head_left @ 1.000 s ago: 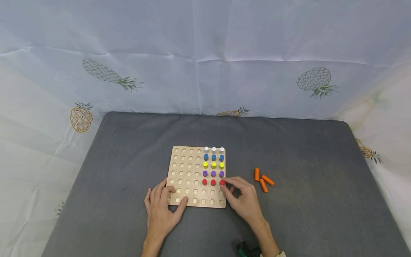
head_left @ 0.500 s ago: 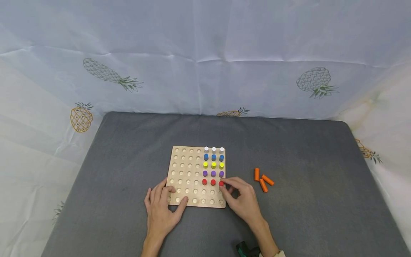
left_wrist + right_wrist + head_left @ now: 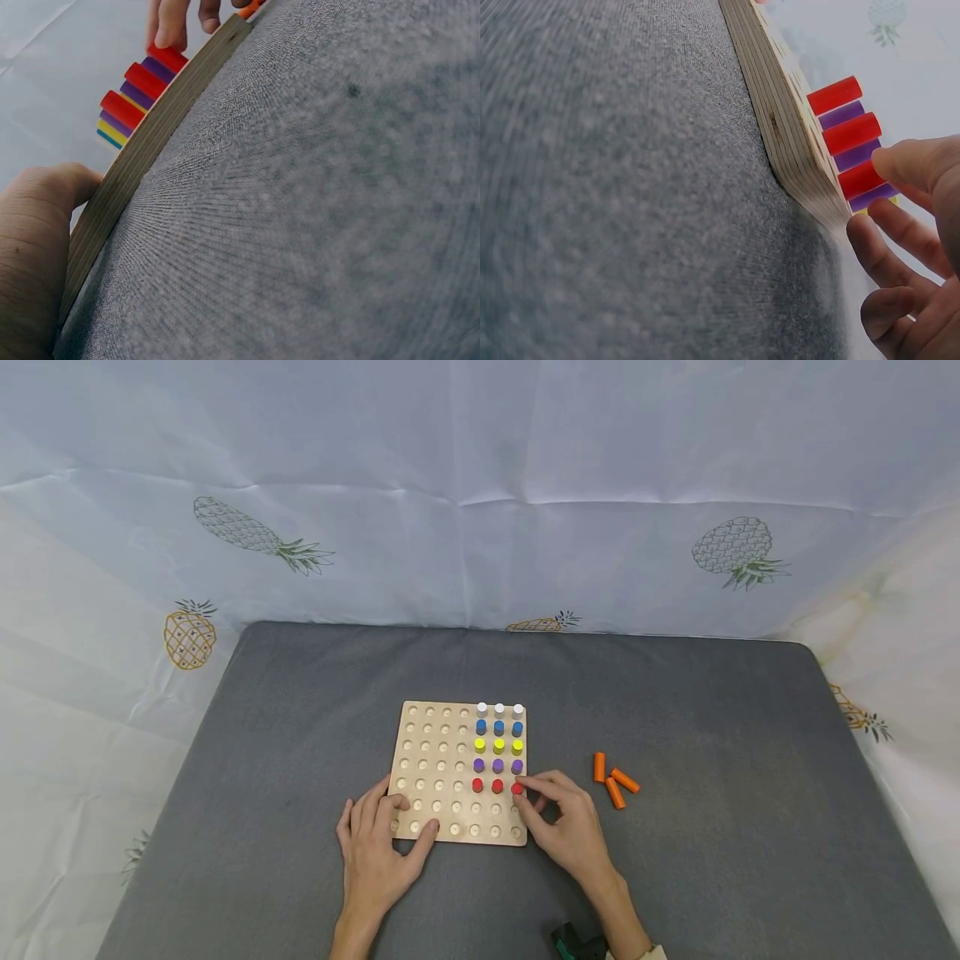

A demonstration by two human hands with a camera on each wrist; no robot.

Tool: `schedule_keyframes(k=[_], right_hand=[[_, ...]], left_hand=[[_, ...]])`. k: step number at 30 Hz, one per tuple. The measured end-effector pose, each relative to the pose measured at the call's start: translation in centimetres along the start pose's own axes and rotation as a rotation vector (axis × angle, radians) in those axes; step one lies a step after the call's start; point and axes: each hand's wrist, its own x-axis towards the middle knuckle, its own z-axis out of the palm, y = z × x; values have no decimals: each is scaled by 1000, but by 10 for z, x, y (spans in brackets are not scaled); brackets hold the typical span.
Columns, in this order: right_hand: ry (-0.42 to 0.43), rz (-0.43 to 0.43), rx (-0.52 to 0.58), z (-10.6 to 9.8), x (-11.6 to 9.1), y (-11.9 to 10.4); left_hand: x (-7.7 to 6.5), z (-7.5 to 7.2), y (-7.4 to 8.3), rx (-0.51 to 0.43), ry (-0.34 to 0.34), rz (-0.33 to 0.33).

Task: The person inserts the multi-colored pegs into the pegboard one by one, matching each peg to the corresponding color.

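A square wooden pegboard [image 3: 433, 774] lies flat on the grey table, with rows of round holes. Red, purple, yellow, blue and white pegs stand in its three right-hand columns, one colour to a row. My right hand [image 3: 566, 827] pinches the rightmost red peg [image 3: 861, 181] between thumb and forefinger at the board's right edge. That peg stands upright in line with two other red pegs [image 3: 487, 786]. My left hand [image 3: 378, 847] rests spread over the board's near left corner, forefinger on top and thumb at the front edge.
Three orange pegs [image 3: 616, 793] lie loose on the grey table [image 3: 712, 827], right of the board. A dark object [image 3: 577, 943] is by the right wrist at the bottom of the head view. Pineapple-print cloth [image 3: 480, 560] hangs behind the table.
Over the last second the rightmost red peg has shifted slightly left and down, with the right fingers still on it. The left hand and the board have stayed in place.
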Motion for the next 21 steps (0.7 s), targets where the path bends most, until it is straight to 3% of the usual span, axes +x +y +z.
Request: schedule_keyframes(k=[5, 21], right_hand=[[33, -12, 7, -4, -1, 2], [276, -39, -63, -25, 5, 24]], left_hand=[[0, 0, 0, 2, -2, -1], [0, 0, 0, -2, -5, -5]])
